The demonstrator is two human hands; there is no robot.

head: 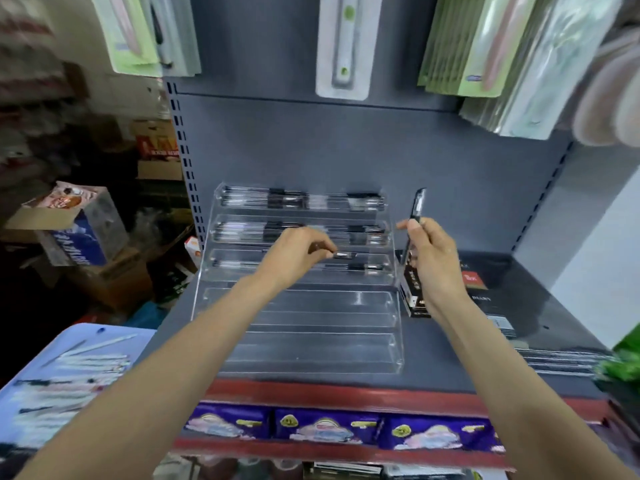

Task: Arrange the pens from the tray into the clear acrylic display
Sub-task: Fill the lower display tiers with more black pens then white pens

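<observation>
Dark grey metal shop shelving, so the clear stepped acrylic display (301, 306) tilts back to show every row. Left hand (294, 252) fingers pinch a black-and-clear pen (343, 255) flat over the third tier, probably to lay it lengthwise like the others. Right hand (427, 252), at 3 o'clock of it, fingers wrapped round an upright black gel pen (415, 209), looks like the next one queued. Top three tiers hold pens, lower tiers are bare. Pale blue tray (114, 332) of pens sits at 8 o'clock.
</observation>
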